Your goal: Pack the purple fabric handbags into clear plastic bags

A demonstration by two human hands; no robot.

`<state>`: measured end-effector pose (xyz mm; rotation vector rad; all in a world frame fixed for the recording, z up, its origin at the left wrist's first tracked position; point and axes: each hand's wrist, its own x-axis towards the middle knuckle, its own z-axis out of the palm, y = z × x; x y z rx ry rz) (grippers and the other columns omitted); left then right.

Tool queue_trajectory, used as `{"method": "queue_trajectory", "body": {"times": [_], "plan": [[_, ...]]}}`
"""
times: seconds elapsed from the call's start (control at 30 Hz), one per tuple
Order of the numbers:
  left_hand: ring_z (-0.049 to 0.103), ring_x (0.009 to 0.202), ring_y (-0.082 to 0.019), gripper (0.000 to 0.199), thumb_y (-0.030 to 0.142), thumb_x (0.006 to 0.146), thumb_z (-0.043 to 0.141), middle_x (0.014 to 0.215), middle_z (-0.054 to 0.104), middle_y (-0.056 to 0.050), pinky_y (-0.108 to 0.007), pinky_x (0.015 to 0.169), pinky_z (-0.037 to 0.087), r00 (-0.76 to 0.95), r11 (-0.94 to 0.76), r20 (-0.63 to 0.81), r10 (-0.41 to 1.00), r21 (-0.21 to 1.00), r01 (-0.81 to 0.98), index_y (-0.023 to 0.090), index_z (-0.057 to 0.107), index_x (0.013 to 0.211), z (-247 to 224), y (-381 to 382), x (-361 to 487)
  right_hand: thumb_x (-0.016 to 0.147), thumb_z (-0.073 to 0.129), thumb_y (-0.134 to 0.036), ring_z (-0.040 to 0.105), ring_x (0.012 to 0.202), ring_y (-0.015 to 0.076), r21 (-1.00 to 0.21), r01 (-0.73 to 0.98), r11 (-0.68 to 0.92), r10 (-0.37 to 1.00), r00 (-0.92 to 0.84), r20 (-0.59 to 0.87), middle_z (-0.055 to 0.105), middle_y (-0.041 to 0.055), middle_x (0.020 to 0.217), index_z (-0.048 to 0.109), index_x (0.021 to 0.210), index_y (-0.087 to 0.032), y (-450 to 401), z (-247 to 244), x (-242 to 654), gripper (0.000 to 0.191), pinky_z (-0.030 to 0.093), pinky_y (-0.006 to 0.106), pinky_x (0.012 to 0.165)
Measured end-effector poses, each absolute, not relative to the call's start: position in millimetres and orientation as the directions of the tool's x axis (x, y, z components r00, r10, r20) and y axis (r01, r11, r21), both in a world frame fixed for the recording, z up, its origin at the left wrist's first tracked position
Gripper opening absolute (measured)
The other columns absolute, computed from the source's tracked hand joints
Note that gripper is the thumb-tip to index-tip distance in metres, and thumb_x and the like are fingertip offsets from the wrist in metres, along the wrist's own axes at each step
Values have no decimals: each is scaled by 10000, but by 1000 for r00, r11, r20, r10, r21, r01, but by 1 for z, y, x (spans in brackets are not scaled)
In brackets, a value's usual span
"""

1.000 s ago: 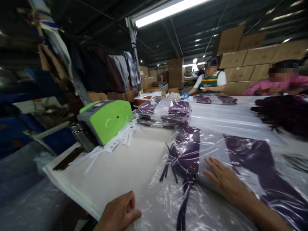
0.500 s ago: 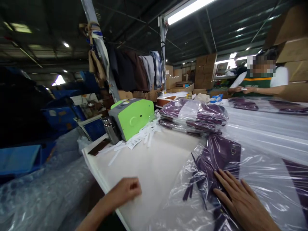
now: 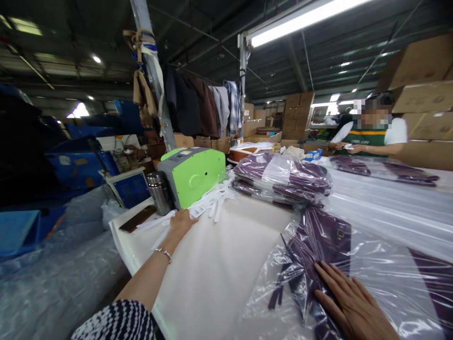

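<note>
My left hand (image 3: pixel 182 224) reaches out to the white paper strips (image 3: pixel 216 204) in front of a green and grey machine (image 3: pixel 194 174); its fingertips are hidden against the strips, so its grip is unclear. My right hand (image 3: pixel 348 298) lies flat, fingers spread, on a dark purple garment (image 3: pixel 323 231) in a clear plastic bag at the lower right. Behind that garment is a stack of bagged purple garments (image 3: pixel 283 172).
A steel flask (image 3: pixel 159 192) and a dark phone-like slab (image 3: pixel 138 218) stand at the left edge of the white table (image 3: pixel 208 264). Bubble wrap (image 3: pixel 63 288) lies left of it. Across the table a person (image 3: pixel 368 137) holds something small and white.
My left hand has moved forward from the near part of the table to the paper strips. My right hand stays on the bagged garment. The view has shifted slightly.
</note>
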<state>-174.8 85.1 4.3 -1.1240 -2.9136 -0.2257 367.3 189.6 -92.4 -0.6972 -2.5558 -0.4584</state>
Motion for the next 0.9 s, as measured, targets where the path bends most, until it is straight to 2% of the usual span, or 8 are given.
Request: {"method": "queue_trajectory", "body": {"times": [0.17,0.4,0.57,0.67,0.77,0.83,0.9], "plan": [[573,1175,-269,456,511,899,599,1265,615,-106,-513,1010,454,-723,701,40,690,212,681,162,611,1194,10,76,-179,878,556,-483,431,1390,358,197,548,813,408,-778,478,357,-18,1581,565,1346,-437,195,-99,372,470,339,582,1078],[628,1116,-249,455,527,894,608,1218,660,-93,-482,972,503,-682,617,-22,731,447,647,166,633,1170,19,73,-199,877,557,-514,434,1390,344,163,570,805,456,-771,445,375,-26,1571,563,1354,-429,196,-100,371,485,338,572,1100],[640,1096,-248,416,480,894,628,1202,672,-88,-467,963,510,-691,543,47,721,581,606,154,638,1153,24,72,-199,899,548,-505,428,1396,337,181,569,802,448,-774,448,370,-26,1574,557,1356,-435,195,-98,370,463,348,568,1093],[658,1069,-250,434,440,859,670,1164,705,-100,-412,940,518,-698,474,124,706,650,594,143,640,1174,31,68,-185,900,546,-483,428,1395,340,174,549,817,430,-783,450,391,-26,1563,593,1312,-441,195,-97,368,417,354,582,1087],[664,1053,-242,505,408,821,679,1163,716,-86,-328,913,520,-663,340,228,713,713,612,135,616,1242,42,60,-154,916,516,-504,470,1366,330,58,598,800,504,-720,476,462,17,1521,586,1338,-375,193,-90,364,447,371,580,1091],[666,1029,-209,539,392,822,654,1209,694,-69,-291,898,527,-615,231,293,732,743,629,148,577,1297,47,51,-123,917,505,-550,482,1355,334,-91,654,751,601,-620,504,516,74,1478,540,1396,-275,187,-76,360,553,360,591,1109],[662,1003,-183,542,379,822,644,1246,668,-52,-280,891,536,-551,111,357,755,758,642,179,557,1318,48,39,-85,893,517,-601,468,1360,354,-270,663,699,679,-496,541,571,115,1421,562,1365,-200,174,-53,352,621,304,620,1141]]}}
